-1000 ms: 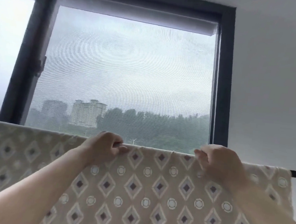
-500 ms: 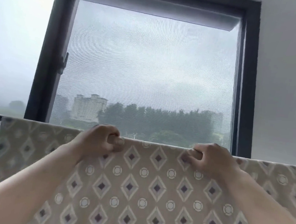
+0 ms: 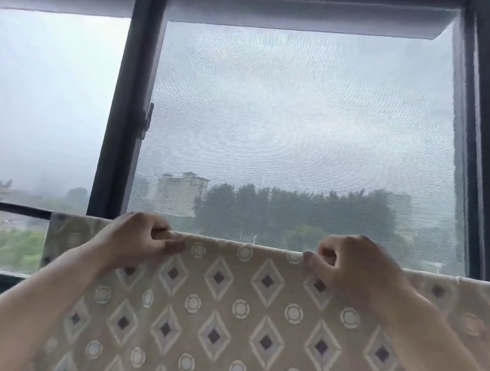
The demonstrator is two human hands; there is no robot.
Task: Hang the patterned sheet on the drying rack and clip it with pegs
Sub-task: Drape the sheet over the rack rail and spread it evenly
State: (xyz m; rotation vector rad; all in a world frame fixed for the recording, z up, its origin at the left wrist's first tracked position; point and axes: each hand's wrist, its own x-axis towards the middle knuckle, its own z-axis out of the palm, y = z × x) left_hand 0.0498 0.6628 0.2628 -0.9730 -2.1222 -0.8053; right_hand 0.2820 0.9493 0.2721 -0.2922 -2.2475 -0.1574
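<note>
Your forearms reach up across the sheet, which hangs draped over the rack with its diamond-and-ring pattern facing you. At the sheet's top fold your left hand curls its fingers over the edge and pinches the cloth against the thumb. Your right hand grips the same fold the same way, well apart from the left. Just past the sheet's left edge the rack's dark bar shows bare and curves downward. Behind the sheet stands a dark-framed window with a mesh screen.
</note>
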